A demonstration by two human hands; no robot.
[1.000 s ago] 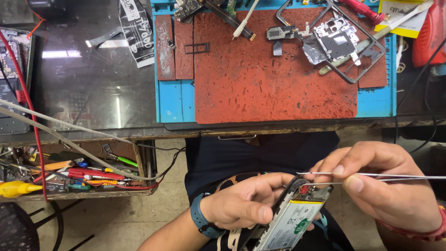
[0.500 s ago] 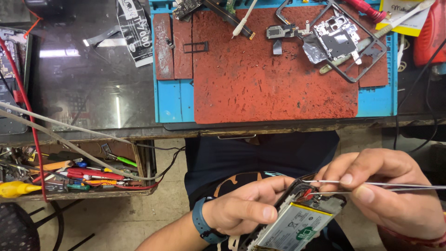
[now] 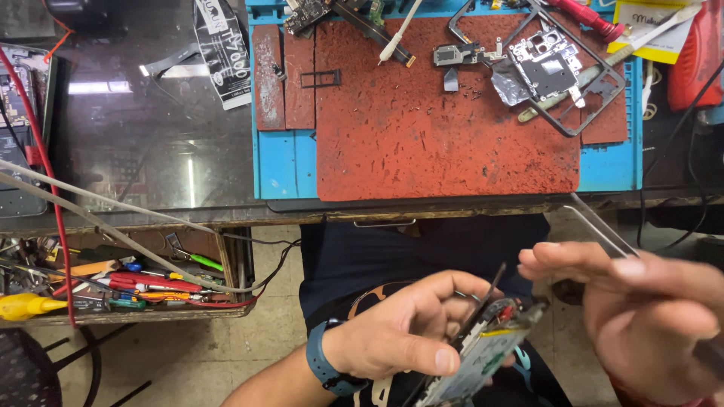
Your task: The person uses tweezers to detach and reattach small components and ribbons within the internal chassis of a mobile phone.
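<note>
Below red repair mat (image 3: 445,143), opened phone (image 3: 471,358) in left grip (image 3: 400,335); tweezers (image 3: 603,234) pinched in right grip (image 3: 648,309).

Phone repair workshop, by the look of it. A blue repair mat (image 3: 280,162) with a worn red pad (image 3: 437,143) is lying on the dark bench (image 3: 136,151), carrying a stripped phone frame (image 3: 562,71), small circuit boards (image 3: 308,13) and loose screws. An open drawer (image 3: 113,279) under the bench is overflowing with screwdrivers and pens. Cables (image 3: 45,151) are trailing across the bench.
</note>
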